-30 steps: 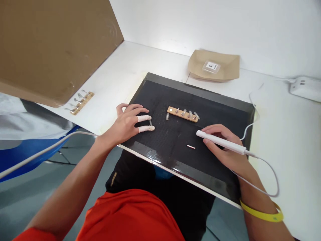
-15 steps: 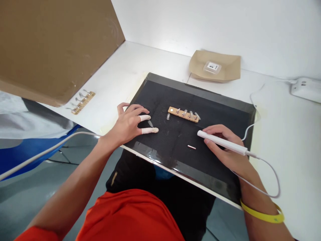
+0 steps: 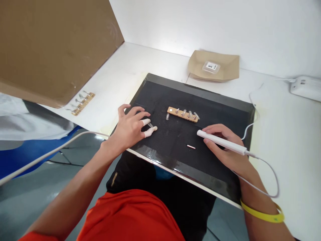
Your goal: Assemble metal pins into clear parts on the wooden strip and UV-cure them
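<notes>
My left hand (image 3: 134, 127) is over the left side of the black mat, white covers on its thumb and index finger. Those two fingertips close round a small clear piece (image 3: 150, 125) that looks like a false nail; the other fingers are spread. In my right hand (image 3: 229, 147) is a white pen-shaped device (image 3: 220, 142) with a cable at its rear end, its front pointing left. Between the hands lies a tan strip (image 3: 173, 110) carrying several small clear pieces. One loose clear piece (image 3: 167, 116) stands beside it. A thin pinkish-white stick (image 3: 191, 146) lies nearer me.
The black mat (image 3: 160, 150) covers the front of the white table. Behind it sits a brown paper tray (image 3: 228, 68) holding a clear labelled box (image 3: 211, 67). A second strip with metal stems (image 3: 82, 104) lies left, by a large cardboard panel (image 3: 55, 43). A white power strip (image 3: 306, 87) is at right.
My left thumb and index finger have drawn together round the small clear piece. My right hand holds the white device in nearly the same place. The view has shifted slightly.
</notes>
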{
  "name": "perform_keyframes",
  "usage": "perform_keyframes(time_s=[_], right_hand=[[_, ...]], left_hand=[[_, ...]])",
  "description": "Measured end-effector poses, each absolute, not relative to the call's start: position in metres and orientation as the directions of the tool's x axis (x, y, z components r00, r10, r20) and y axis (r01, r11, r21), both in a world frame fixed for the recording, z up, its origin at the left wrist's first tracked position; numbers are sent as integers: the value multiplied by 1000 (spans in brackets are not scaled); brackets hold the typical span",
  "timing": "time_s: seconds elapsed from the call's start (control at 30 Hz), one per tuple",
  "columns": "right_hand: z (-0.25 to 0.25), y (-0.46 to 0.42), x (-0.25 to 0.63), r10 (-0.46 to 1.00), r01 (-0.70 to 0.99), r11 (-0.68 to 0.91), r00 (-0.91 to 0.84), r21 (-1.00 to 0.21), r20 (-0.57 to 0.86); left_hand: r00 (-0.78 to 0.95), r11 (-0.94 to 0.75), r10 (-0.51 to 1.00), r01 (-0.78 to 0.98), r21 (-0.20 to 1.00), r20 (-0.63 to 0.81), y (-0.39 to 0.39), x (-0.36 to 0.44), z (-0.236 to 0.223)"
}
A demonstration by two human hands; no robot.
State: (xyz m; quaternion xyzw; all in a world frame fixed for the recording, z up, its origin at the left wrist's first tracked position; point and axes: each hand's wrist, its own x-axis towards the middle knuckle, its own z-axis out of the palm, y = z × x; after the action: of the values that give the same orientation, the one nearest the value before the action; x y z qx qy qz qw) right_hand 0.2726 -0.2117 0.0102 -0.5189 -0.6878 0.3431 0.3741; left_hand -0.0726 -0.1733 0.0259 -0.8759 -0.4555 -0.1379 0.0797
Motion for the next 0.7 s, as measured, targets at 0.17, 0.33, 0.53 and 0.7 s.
perform_keyframes(time_s=[0.17, 0.33, 0.53, 0.7], right_hand=[[10, -212, 273, 971, 458, 227, -177, -860, 162], [9, -212, 274, 971, 449, 227, -178, -864, 163], [9, -212, 274, 973, 460, 218, -174, -861, 154], [9, -211, 274, 975, 476, 212, -169, -854, 147]], left_hand=[[424, -488, 849, 858, 161, 316, -173, -70, 31], [421, -514, 837, 824, 238, 350, -156, -66, 46], [617, -645, 757, 653, 397, 216, -113, -37, 59], [734, -712, 668, 582, 393, 125, -84, -14, 55]])
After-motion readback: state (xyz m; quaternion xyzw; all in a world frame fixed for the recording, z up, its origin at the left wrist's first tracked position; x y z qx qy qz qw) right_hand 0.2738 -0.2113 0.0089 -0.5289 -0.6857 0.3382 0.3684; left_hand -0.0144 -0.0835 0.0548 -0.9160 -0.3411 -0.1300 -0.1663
